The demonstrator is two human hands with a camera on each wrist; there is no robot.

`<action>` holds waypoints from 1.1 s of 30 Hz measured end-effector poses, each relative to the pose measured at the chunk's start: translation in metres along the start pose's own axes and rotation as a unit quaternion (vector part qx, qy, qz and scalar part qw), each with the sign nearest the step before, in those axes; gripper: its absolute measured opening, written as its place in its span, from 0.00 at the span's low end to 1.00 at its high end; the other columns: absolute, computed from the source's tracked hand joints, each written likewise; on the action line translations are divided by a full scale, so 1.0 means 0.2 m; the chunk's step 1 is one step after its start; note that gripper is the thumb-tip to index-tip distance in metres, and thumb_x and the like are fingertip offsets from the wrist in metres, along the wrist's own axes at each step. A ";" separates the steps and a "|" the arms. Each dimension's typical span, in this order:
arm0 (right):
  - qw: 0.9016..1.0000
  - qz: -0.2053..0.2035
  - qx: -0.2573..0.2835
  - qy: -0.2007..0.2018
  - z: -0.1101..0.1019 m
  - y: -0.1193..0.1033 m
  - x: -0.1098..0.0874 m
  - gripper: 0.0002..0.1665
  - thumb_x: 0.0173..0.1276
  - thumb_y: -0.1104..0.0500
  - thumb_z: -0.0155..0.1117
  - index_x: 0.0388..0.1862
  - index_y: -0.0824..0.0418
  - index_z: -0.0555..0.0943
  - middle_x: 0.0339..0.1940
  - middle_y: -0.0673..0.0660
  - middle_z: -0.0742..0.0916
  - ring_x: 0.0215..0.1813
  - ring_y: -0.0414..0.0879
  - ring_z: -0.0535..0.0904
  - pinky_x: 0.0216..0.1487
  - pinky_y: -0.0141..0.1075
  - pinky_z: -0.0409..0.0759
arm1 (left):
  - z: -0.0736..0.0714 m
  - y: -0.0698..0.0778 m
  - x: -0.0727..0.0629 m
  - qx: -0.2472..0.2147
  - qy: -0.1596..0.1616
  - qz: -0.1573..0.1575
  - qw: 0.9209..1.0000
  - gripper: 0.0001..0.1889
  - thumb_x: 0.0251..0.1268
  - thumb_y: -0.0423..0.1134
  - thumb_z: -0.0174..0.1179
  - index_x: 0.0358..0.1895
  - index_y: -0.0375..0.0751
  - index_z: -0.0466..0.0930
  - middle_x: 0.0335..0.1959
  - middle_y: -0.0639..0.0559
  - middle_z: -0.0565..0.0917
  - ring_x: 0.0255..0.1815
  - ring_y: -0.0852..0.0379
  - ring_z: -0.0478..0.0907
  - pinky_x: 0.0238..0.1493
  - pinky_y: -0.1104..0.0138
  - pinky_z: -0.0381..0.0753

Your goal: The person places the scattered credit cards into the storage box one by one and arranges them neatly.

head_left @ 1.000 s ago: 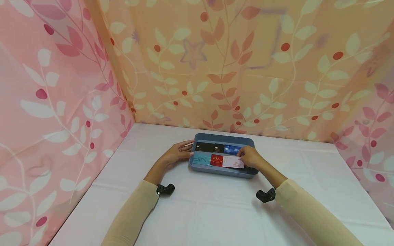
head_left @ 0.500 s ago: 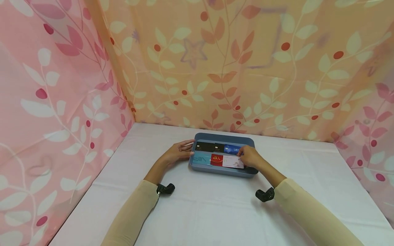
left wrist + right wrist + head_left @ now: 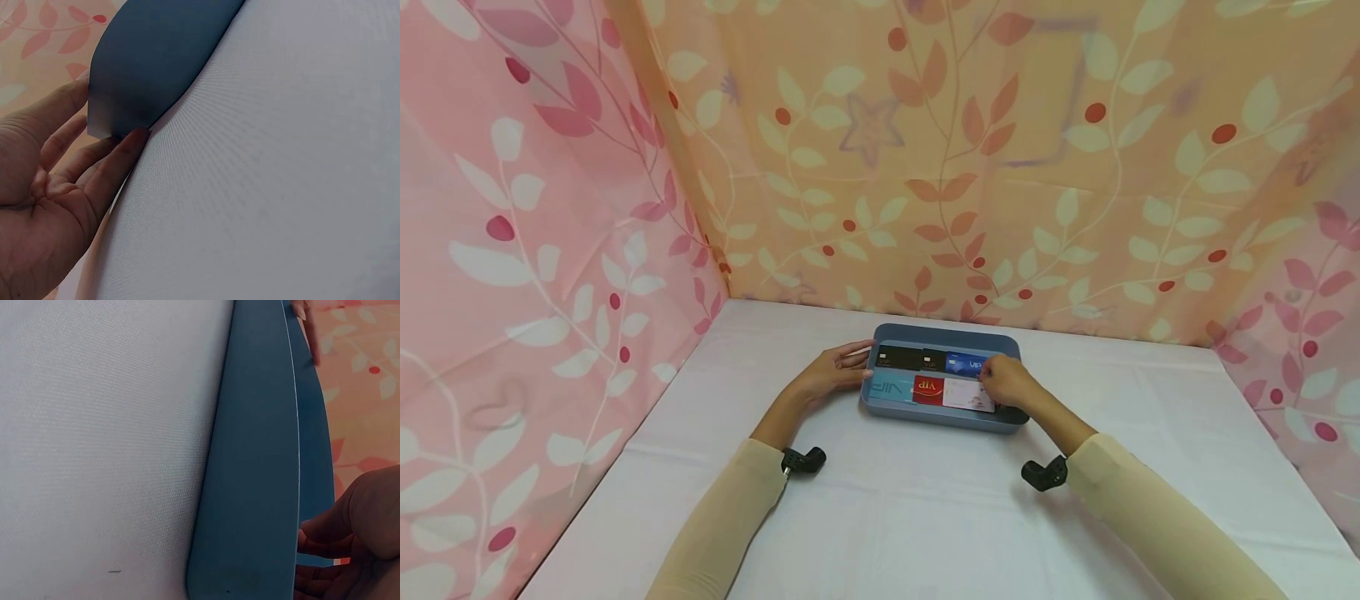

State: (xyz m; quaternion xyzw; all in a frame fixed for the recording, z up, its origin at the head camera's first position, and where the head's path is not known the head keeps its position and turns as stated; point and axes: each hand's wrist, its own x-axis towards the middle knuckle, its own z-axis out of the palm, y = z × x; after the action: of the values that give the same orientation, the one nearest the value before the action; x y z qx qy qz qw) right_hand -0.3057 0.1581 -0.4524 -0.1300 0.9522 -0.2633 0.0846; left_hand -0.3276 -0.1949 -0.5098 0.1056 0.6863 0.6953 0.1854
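Note:
A blue-grey tray (image 3: 940, 419) holds two rows of cards. Its back row has a black card (image 3: 895, 358), a second black card (image 3: 934, 361) and a blue VIP card (image 3: 962, 365). In front lie a light blue card (image 3: 891, 387), a red one (image 3: 928, 390) and a pale pink one (image 3: 967, 395). My left hand (image 3: 831, 375) touches the tray's left end with nearly straight fingers, also visible in the left wrist view. My right hand (image 3: 1009, 382) reaches inside the right end, its bent fingers at the blue and pink cards; I cannot tell whether it pinches one.
White cloth (image 3: 880, 517) covers the table under the tray. An orange leaf-patterned curtain (image 3: 962, 167) hangs behind, with a pink curtain (image 3: 550, 250) at the left. A black wrist camera (image 3: 803, 461) sits on the left sleeve, another camera (image 3: 1045, 473) on the right.
My right forearm has shifted slightly left, and the right fingers bend a little more at the cards. The left hand, tray and cards look almost unchanged.

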 end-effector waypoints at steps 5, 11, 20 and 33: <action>1.000 0.003 -0.005 -0.006 0.00 0.00 0.00 0.12 0.67 0.70 0.51 0.26 0.65 0.79 0.20 0.55 0.79 0.17 0.42 0.76 0.19 0.31 0.73 | 0.00 0.00 0.00 0.004 0.004 -0.003 1.000 0.37 0.64 0.32 0.70 0.76 0.50 0.68 0.75 0.48 0.69 0.76 0.54 0.65 0.64 0.59 0.77; 1.000 0.013 -0.009 -0.011 0.00 -0.01 0.00 0.11 0.66 0.69 0.51 0.25 0.64 0.78 0.20 0.55 0.79 0.18 0.43 0.76 0.19 0.31 0.71 | 0.00 0.01 0.00 0.010 0.006 -0.003 1.000 0.37 0.64 0.32 0.70 0.76 0.50 0.68 0.76 0.48 0.68 0.76 0.53 0.65 0.63 0.59 0.78; 1.000 0.010 -0.016 -0.007 -0.01 -0.02 -0.01 0.10 0.66 0.70 0.51 0.26 0.65 0.78 0.20 0.55 0.79 0.19 0.44 0.75 0.20 0.32 0.71 | 0.00 0.01 0.00 0.009 -0.001 0.000 1.000 0.37 0.65 0.31 0.69 0.77 0.49 0.67 0.76 0.46 0.67 0.77 0.52 0.64 0.64 0.59 0.77; 0.998 -0.012 -0.060 0.028 -0.03 -0.04 -0.03 0.07 0.64 0.68 0.57 0.32 0.68 0.83 0.28 0.58 0.83 0.32 0.51 0.78 0.32 0.42 0.79 | -0.04 0.04 0.02 0.045 -0.030 0.010 0.998 0.34 0.72 0.36 0.64 0.79 0.48 0.63 0.77 0.40 0.66 0.76 0.45 0.65 0.63 0.50 0.78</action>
State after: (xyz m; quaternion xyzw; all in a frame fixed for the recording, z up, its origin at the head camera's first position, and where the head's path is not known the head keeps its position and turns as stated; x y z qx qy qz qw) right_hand -0.2990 0.1563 -0.4429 -0.1384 0.9667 -0.2103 0.0464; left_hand -0.3356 -0.2001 -0.5036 0.1414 0.7103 0.6617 0.1941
